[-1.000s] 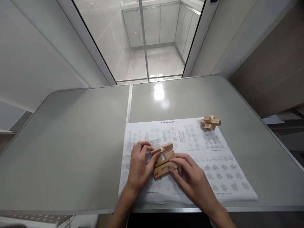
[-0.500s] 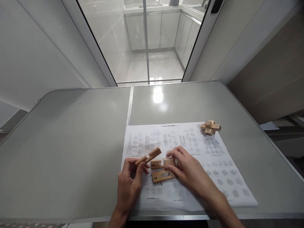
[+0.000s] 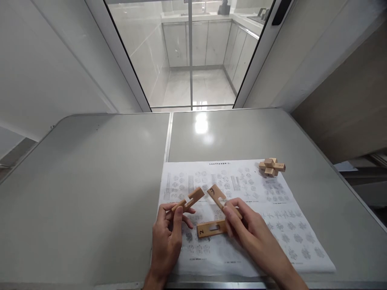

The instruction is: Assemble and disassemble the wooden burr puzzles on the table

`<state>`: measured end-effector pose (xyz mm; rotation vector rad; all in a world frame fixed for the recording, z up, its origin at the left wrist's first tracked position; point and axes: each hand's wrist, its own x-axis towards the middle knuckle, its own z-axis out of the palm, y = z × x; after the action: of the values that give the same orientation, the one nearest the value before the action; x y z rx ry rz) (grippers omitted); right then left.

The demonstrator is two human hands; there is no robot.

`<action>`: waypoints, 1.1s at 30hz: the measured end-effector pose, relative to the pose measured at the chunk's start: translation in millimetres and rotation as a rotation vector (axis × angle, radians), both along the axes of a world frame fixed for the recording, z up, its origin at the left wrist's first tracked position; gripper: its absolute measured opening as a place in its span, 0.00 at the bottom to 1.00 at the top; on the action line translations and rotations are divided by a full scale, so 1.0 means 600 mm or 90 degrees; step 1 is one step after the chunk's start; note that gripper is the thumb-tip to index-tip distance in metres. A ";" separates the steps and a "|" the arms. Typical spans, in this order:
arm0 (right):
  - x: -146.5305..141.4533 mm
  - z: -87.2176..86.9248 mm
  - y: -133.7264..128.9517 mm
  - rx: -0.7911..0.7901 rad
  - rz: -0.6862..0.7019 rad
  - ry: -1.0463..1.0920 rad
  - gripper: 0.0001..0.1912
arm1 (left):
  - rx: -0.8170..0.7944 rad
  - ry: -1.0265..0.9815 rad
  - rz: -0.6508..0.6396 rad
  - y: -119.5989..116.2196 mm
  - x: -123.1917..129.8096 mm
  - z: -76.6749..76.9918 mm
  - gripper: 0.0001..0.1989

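Observation:
My left hand (image 3: 168,237) pinches one end of a notched wooden piece (image 3: 196,196), which tilts up to the right. Between the thumb and fingers of my right hand (image 3: 252,229) is a second notched wooden piece (image 3: 215,192), marked 3 near its upper left end. A flat wooden piece marked 2 (image 3: 207,230), with an oval slot, lies on the printed paper below them; my right hand hides its right end. The two held pieces are close but apart.
An assembled wooden cross-shaped puzzle (image 3: 271,167) rests at the paper's upper right corner. The large printed sheet (image 3: 242,257) lies on the grey table (image 3: 90,193). Behind the table's far edge stands a glass door (image 3: 191,52) with metal framing.
My right hand has lifted the piece marked 3 off the paper and turned it to slant down to the right. The view has shifted slightly.

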<state>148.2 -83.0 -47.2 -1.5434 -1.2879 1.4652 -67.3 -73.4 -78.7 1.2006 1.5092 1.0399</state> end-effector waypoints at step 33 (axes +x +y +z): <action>0.046 -0.017 -0.066 -0.081 -0.131 0.020 0.31 | 0.380 0.529 -0.140 -0.001 0.011 -0.003 0.03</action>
<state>175.6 -122.8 -57.5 -1.6745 -1.0022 1.4559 -60.6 -73.9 -80.8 2.3753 1.6385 0.9051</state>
